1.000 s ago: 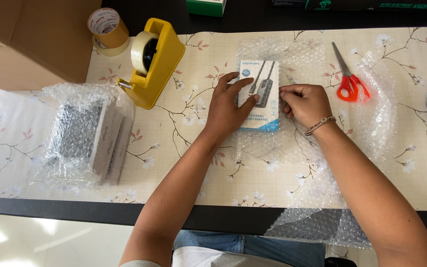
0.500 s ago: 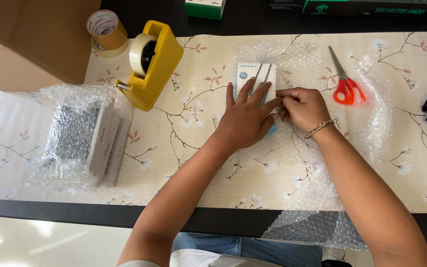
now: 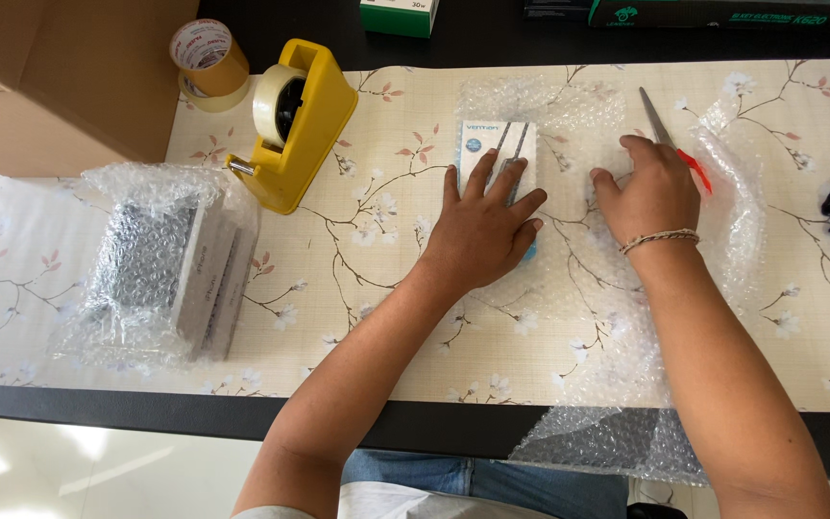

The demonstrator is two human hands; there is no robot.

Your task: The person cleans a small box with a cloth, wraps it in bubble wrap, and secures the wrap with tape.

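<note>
Floral table | white box on bubble wrap | left hand flat on it

Both bare forearms reach forward from the bottom edge, angled toward each other. The left hand lies palm down and flat, its fingers spread and pointing away from the body, the thumb out to the right side. The right hand sits well apart to the right, also palm down, knuckles raised a little and fingers curled forward and pressed downward. A thin beaded bracelet circles the right wrist. Neither hand clasps anything.
</note>
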